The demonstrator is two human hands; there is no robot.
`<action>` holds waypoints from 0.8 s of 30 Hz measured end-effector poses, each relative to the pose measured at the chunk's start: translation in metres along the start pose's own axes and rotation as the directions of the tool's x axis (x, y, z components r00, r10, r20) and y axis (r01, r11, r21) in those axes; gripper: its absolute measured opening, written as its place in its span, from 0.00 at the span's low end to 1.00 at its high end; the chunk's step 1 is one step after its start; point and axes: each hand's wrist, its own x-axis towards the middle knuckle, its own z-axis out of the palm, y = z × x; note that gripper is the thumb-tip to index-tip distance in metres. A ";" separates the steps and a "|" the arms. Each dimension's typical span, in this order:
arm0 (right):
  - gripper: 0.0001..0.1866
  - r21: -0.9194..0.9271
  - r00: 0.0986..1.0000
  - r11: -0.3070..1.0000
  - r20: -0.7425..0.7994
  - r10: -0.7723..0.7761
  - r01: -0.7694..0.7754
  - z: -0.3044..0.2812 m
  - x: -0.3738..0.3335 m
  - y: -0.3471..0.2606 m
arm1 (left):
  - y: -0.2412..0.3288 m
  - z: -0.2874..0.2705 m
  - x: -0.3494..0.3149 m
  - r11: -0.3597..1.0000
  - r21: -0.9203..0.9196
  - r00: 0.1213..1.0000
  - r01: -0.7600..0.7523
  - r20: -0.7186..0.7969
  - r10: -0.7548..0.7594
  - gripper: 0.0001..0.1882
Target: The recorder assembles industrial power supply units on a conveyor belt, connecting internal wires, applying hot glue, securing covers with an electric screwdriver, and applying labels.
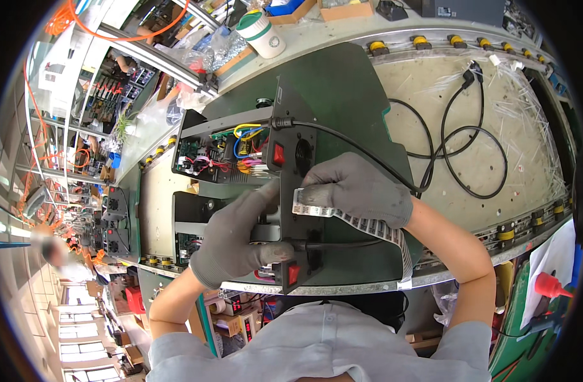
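Note:
My right hand (361, 188), in a grey work glove, pinches the end of a narrow strip of labels (374, 228). The strip curls down toward the table's near edge. My left hand (231, 239), also gloved, lies over the nearer black metal case (193, 207), thumb and fingers apart, against its end panel by the red switch (293, 274). Part of that case is hidden under the hand. Just beyond stands a second open black case (193, 124) with coloured wires, circuit boards and another red switch (278, 154). A black power cord (349, 141) is plugged into its end panel.
Both cases stand on a dark green board (355, 83) over a roller line. Coiled cord and plug (473, 76) lie to the right among clear plastic scraps (524, 127). A white cup with a green lid (261, 35) stands at the back.

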 end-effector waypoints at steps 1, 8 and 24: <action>0.11 -0.025 1.000 0.999 0.024 -0.019 0.019 0.001 0.004 0.003 | -0.001 0.002 -0.002 0.999 -0.034 1.000 0.014 -0.003 -0.014 0.53; 0.10 -0.059 0.994 0.996 0.091 -0.062 0.068 0.003 0.023 0.014 | 0.000 0.002 -0.003 0.984 -0.134 0.992 0.119 0.046 -0.113 0.55; 0.13 -0.037 0.998 0.999 0.061 -0.019 0.021 0.005 0.024 0.011 | -0.001 0.002 -0.001 0.988 -0.144 0.998 0.060 0.036 -0.055 0.54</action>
